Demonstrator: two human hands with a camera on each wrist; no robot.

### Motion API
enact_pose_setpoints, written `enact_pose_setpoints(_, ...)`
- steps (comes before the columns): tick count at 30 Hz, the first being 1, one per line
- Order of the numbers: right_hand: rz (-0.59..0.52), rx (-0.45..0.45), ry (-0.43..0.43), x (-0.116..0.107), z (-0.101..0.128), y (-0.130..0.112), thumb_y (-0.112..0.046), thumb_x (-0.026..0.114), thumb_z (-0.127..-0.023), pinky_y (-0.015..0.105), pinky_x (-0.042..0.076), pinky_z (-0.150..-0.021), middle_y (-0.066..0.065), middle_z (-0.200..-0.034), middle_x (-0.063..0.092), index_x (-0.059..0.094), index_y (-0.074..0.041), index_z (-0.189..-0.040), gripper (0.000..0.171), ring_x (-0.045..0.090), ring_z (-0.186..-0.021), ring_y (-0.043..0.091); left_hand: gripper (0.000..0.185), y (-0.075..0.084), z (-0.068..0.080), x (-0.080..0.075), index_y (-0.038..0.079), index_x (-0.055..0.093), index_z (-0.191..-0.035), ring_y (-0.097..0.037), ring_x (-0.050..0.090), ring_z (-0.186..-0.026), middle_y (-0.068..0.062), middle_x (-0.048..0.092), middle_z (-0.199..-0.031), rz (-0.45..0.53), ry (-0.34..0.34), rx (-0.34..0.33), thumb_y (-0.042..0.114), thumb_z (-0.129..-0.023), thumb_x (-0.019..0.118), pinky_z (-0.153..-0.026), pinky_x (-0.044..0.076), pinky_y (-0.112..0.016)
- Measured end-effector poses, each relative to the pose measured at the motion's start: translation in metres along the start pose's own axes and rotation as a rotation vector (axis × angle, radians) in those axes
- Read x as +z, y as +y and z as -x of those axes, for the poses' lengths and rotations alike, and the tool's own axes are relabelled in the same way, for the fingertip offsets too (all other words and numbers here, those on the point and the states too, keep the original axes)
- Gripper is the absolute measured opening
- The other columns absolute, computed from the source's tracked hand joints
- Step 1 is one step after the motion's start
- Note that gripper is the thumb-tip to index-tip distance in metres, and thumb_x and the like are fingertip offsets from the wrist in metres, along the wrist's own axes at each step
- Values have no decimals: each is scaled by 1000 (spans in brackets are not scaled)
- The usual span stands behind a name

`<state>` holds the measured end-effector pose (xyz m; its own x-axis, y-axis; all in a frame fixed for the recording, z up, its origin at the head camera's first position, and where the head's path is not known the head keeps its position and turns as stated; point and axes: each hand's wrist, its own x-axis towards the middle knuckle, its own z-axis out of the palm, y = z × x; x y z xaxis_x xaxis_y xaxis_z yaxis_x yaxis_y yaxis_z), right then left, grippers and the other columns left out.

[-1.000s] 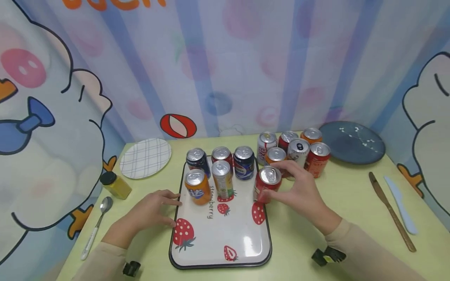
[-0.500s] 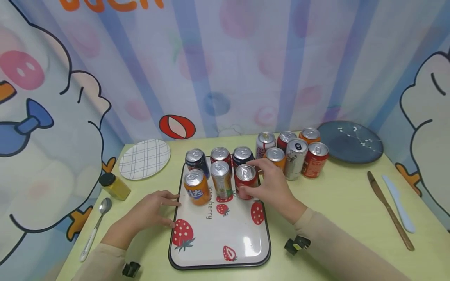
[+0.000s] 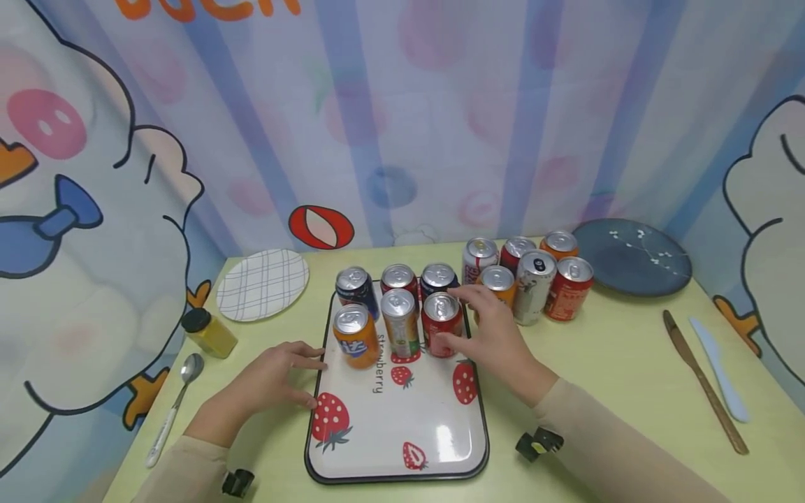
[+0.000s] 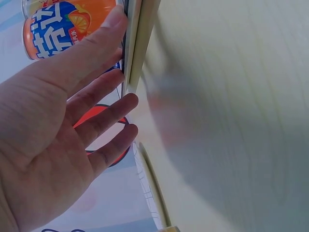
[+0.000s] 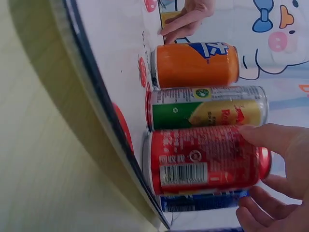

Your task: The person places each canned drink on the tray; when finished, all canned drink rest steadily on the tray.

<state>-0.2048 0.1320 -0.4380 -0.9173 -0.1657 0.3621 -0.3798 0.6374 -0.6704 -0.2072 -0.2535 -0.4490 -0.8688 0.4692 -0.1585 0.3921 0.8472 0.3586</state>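
A white strawberry-print tray (image 3: 396,447) lies on the yellow-green table. My right hand (image 3: 493,335) grips a red can (image 3: 440,318) standing upright on the tray, at the right end of the front row. In the right wrist view my thumb (image 5: 270,137) lies on the red can (image 5: 203,159) near its top, and the other fingers curl behind it. A green-yellow can (image 3: 400,323) and an orange can (image 3: 354,335) stand to its left. My left hand (image 3: 277,374) lies flat on the table with straight fingers touching the tray's left rim (image 4: 135,48).
Three more cans (image 3: 398,278) form the tray's back row. Several cans (image 3: 534,279) stand off the tray to its right. Around them are a blue plate (image 3: 632,256), a checked plate (image 3: 263,283), a yellow bottle (image 3: 209,330), a spoon (image 3: 172,405) and two knives (image 3: 704,381).
My right hand carried the red can from the tray's right edge leftward and set it beside the green-yellow can. The left hand has stayed at the tray's rim.
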Motion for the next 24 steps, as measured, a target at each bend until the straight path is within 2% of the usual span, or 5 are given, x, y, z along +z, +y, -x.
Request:
enact_pose_setpoints(8, -21, -72, 115, -35, 24, 18, -6, 90, -77, 50, 57, -100, 8, -131, 64, 67, -8, -129, 57, 63, -121, 27, 62, 0, 0, 0, 19, 77, -124, -33, 60, -129, -5, 65, -144, 4, 4, -7, 37, -68, 96, -110, 50, -56)
enact_pose_setpoints(12, 23, -104, 201, -54, 35, 34, 1, 90, -74, 26, 55, -96, 6, -125, 67, 70, -8, -124, 54, 64, -113, 22, 62, 0, 0, -1, 20, 77, -124, -33, 60, -129, -5, 65, -143, -2, 5, -3, 38, -67, 96, -110, 50, -57)
enact_pose_setpoints(16, 65, -105, 284, -76, 38, 53, 4, 89, -73, 6, 41, -94, 7, -123, 67, 71, -8, -122, 53, 62, -109, 20, 62, -1, 0, 0, 20, 78, -123, -32, 60, -127, -4, 65, -143, 1, 6, -5, 37, -67, 97, -109, 50, -56)
enact_pose_setpoints(21, 94, -53, 372, -104, 30, 78, 4, 88, -75, 1, 38, -93, 13, -126, 65, 70, -5, -125, 54, 62, -106, 26, 62, -1, 0, 1, 21, 78, -123, -33, 60, -128, -4, 65, -143, -5, 4, -12, 38, -67, 96, -109, 50, -56)
enact_pose_setpoints(24, 94, 13, 375, -119, 26, 91, 2, 87, -78, 9, 43, -97, 18, -130, 61, 68, -2, -128, 54, 60, -115, 31, 61, 0, 0, 1, 21, 78, -123, -34, 59, -129, -4, 65, -143, -1, 5, -9, 38, -67, 96, -109, 50, -57)
